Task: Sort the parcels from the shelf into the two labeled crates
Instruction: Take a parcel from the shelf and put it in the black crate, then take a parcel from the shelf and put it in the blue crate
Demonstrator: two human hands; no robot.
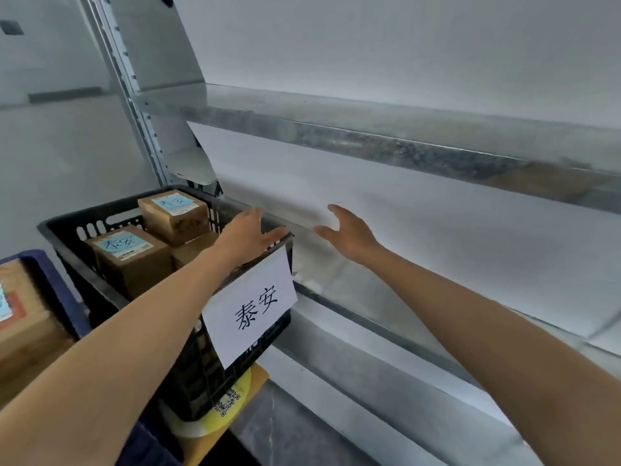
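A black crate point(67, 223) with a white paper label point(250, 309) stands at the left and holds several brown cardboard parcels, one at the back point(174, 213) and one nearer point(129, 257), each with a blue-white sticker. My left hand point(248, 235) hovers over the crate's right corner with straight fingers and holds nothing. My right hand point(349, 232) is spread open just right of it, in front of the metal shelf point(386, 142). No parcel shows on the shelf boards in view.
A blue crate point(43, 264) at the far left holds another brown parcel point(23, 317). A yellow sheet with a QR code point(228, 403) lies under the black crate. A perforated shelf upright point(127, 82) rises behind. A lower shelf rail point(386, 331) runs to the right.
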